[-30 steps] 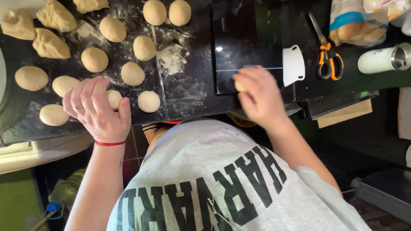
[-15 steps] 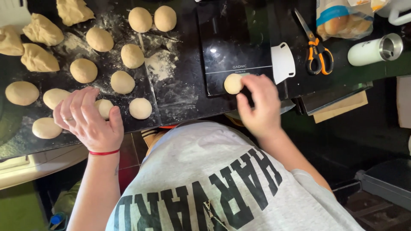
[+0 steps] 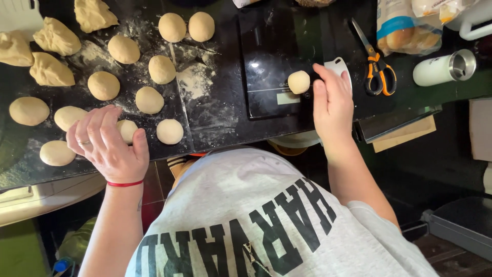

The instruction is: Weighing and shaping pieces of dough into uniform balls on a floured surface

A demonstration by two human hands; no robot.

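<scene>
On floured black counter, left hand (image 3: 107, 143) cupped over dough ball (image 3: 126, 130), right hand (image 3: 332, 102) open beside scale (image 3: 271, 56), bread bag (image 3: 405, 25) beyond.

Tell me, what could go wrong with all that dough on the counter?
The dough ball on the black kitchen scale sits near its edge by the right hand, so a nudge might roll it off. The left hand cups another dough ball close to the counter edge; it could drop to the floor. The orange-handled scissors lie near the right hand, so a careless reach could catch them.
</scene>
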